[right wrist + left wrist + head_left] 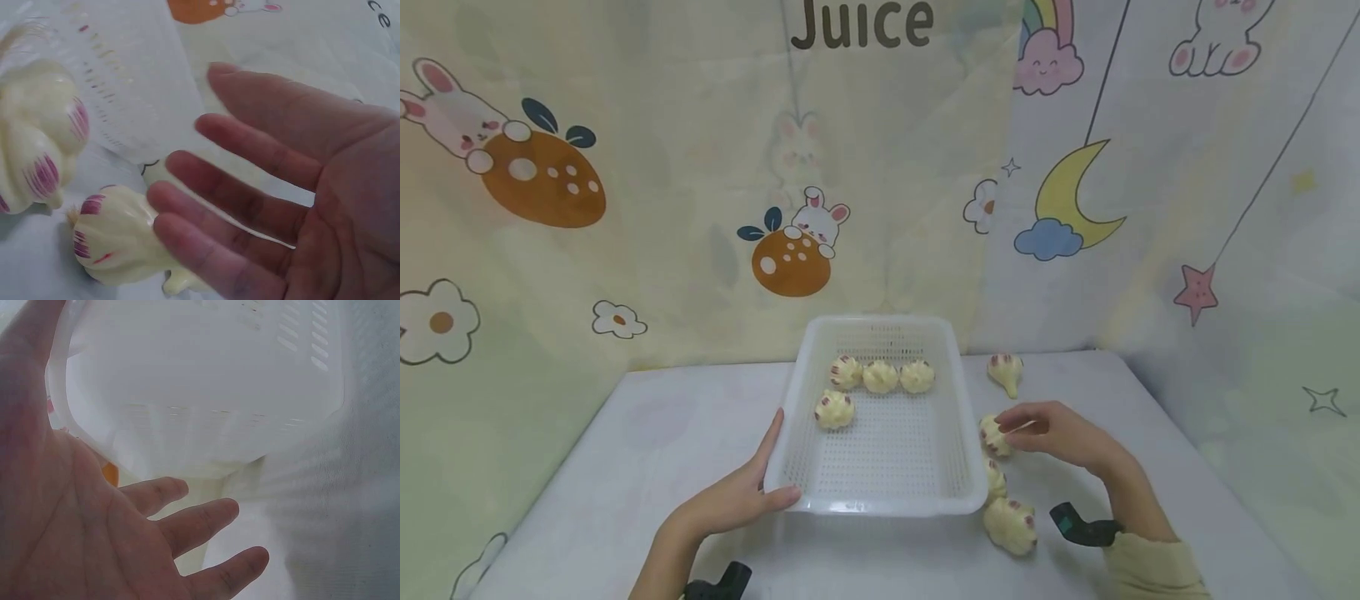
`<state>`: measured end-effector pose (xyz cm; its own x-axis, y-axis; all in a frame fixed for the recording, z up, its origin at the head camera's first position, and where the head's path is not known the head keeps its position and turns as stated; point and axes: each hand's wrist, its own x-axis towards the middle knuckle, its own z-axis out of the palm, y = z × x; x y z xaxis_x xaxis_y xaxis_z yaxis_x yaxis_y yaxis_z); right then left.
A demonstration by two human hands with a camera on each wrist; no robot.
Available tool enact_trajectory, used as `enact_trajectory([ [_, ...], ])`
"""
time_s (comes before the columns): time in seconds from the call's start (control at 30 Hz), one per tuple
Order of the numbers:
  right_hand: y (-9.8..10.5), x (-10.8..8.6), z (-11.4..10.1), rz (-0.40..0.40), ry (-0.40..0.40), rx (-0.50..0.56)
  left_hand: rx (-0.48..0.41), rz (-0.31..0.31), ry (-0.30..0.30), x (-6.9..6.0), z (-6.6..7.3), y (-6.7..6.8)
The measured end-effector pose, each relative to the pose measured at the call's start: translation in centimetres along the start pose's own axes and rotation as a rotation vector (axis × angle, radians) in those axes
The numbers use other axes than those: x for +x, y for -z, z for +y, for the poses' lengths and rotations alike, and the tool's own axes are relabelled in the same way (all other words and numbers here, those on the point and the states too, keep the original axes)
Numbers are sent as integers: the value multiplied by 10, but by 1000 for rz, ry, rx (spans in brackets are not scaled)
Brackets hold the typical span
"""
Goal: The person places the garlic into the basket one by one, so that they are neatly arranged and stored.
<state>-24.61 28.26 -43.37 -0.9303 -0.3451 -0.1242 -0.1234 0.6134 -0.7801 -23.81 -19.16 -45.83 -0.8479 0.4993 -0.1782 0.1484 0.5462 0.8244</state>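
Observation:
My left hand (737, 500) rests against the left side of a white plastic basket (880, 506), its thumb on the near-left rim. In the left wrist view, several fingers (200, 525) spread nearly straight beside the basket wall. Several garlic bulbs (835, 410) with purple marks lie inside, toward the back and left. Over a garlic bulb (992, 435) just right of the basket hovers my right hand (1063, 433), fingers loosely extended. In the right wrist view, its fingertips overlap a bulb (119, 240); whether they touch cannot be told.
One garlic bulb (1004, 372) lies by the basket's far-right corner. Another garlic bulb (1013, 527) lies near its front-right corner, with a further bulb (996, 478) partly hidden by the rim. A printed cloth backdrop (700, 167) hangs behind the white table (685, 417).

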Motion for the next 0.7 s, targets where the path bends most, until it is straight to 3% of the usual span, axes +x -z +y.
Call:
enact_trajectory([
  [0.23, -14, 6, -3, -161, 41, -28, -3, -8, -3, 0, 0, 1],
  [0.43, -22, 6, -6, -188, -8, -10, -8, -18, 1, 2, -1, 1],
  [0.7, -27, 9, -3, -201, 34, -60, -18, -28, 26, 2, -3, 2],
])
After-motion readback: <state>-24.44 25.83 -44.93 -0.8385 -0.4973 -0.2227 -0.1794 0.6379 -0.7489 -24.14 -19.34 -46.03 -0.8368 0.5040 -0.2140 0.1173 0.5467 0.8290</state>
